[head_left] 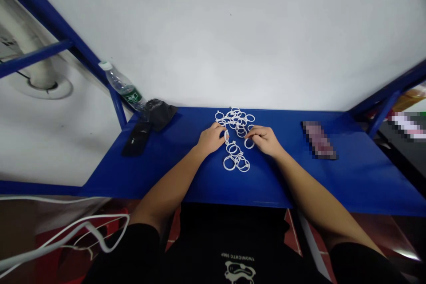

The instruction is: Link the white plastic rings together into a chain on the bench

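At the bottom of the frame, a person in a black shirt (206,248) is working up against a blue counter (339,186), with reddish floor (293,235) showing beneath and white cable-like loops (39,252) hanging at lower left. Past the near edge, a small group of white rings (235,162) is lying at the centre, probably for easy reach. Beyond it, the left hand (211,136) is pinching at least one edge-on ring (226,136), thumb and fingers nearly meeting; the right hand (265,140), curled just as narrowly, is gripping a second ring (249,148) by its rim, likely because so thin a thing is offering little else to hold. A larger heap of rings (234,120) is spreading behind, seemingly leaving the hands room. Over on the left, a dark flat object (136,139), a crumpled black bag (160,113) and a tilting bottle (123,86) are crowding together; on the right, a pixelated flat object (318,140) is resting, perhaps to stay clear of the elbows. Behind everything, a pale wall (233,35) is filling the top, blue bars (49,13) are slanting at both sides, and a pipe (41,69) is showing at upper left.
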Demonstrator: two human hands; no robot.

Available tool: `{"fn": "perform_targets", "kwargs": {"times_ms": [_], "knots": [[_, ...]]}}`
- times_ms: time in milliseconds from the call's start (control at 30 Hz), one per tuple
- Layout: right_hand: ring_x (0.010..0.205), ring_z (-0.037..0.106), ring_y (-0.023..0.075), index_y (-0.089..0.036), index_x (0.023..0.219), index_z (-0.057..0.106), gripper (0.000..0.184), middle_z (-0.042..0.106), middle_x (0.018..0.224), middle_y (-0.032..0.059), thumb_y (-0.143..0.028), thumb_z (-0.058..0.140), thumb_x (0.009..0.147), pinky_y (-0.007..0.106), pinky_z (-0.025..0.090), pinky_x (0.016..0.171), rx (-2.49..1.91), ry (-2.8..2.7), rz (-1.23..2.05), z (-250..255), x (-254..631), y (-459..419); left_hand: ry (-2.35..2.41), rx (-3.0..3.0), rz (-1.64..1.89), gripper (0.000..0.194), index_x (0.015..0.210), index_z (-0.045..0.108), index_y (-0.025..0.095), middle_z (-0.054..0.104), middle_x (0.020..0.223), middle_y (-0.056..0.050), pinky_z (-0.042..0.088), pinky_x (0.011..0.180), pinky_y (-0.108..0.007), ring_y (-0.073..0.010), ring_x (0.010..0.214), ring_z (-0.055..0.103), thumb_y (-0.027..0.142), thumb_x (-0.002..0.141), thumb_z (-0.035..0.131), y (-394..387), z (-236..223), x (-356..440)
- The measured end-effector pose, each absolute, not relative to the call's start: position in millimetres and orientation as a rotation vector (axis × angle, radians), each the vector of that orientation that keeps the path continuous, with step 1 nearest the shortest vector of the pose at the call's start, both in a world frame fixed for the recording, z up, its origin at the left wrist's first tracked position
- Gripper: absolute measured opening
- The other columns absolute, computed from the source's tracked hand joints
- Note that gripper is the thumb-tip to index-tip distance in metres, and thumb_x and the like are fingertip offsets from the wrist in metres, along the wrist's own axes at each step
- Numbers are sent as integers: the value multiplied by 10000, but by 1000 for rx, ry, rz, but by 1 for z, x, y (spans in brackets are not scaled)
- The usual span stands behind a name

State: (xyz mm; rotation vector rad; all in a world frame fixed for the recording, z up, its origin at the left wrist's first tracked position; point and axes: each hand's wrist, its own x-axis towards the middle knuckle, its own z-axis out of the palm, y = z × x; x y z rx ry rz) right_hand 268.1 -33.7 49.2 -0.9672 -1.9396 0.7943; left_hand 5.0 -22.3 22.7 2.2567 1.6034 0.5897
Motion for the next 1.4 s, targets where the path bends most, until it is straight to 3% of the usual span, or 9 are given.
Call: {"fn": "perform_targets", "kwargs": {"times_ms": [267,400,500,600,767,867,1100,1233,1400], "knots": [[694,656,167,-240,844,837,350,747,804,33,-174,494,847,320,523,717,-914,-2118,748,52,264,-38,1626,2267,605,205,1149,755,235,704,1285,-89,582,861,-364,-254,994,745,277,949,742,-24,26,7],[723,672,166,-240,978,845,376,777,859,32,-172,501,842,314,513,718,-940,-2203,707,49,263,-39,1679,2251,696,178,1091,708,229,729,1220,-80,566,820,-365,-261,960,746,261,922,753,-24,25,7],[685,665,149,-210,1094,820,403,771,818,9,-160,533,814,295,491,699,-998,-2301,708,43,262,-39,1731,2215,766,144,1055,681,232,764,1107,-63,548,786,-344,-252,921,749,253,928,747,-22,23,6],[689,679,146,-199,1025,813,300,784,816,4,-192,570,848,293,480,705,-1020,-2417,696,39,262,-39,1725,2179,824,94,1023,692,243,788,971,-38,531,758,-314,-238,873,760,261,948,745,-19,19,5],[753,706,175,-230,995,818,261,811,904,30,-365,594,990,314,477,710,-1093,-2463,546,43,269,-34,1607,2124,946,282,1295,727,251,798,839,-19,543,755,-297,-209,780,770,267,1020,666,-17,17,3],[801,707,194,-239,1062,809,259,799,947,47,-361,588,1005,326,497,732,-1226,-2398,434,42,279,-26,1534,2115,948,294,1306,758,241,782,748,-8,562,763,-291,-186,710,755,276,1053,613,-17,17,2],[1008,726,248,-233,1304,743,365,726,1306,121,-216,600,970,366,573,847,-1431,-2357,274,26,296,-11,1486,2061,1076,392,1442,677,229,848,997,-19,595,855,-292,-178,871,794,222,1074,541,-16,15,2],[1030,732,256,-230,1297,746,372,731,1273,121,-167,580,970,365,578,870,-1441,-2394,288,22,297,-8,1467,1976,1157,302,1285,751,231,850,1047,-25,599,799,-276,-165,808,781,203,1056,556,-15,15,2],[951,723,251,-203,1256,740,346,755,1154,120,-144,569,961,370,566,853,-1421,-2397,377,24,296,-8,1392,1906,1156,408,1448,653,224,843,1123,-39,520,611,-238,-98,546,627,226,1056,540,-16,14,3]]}}
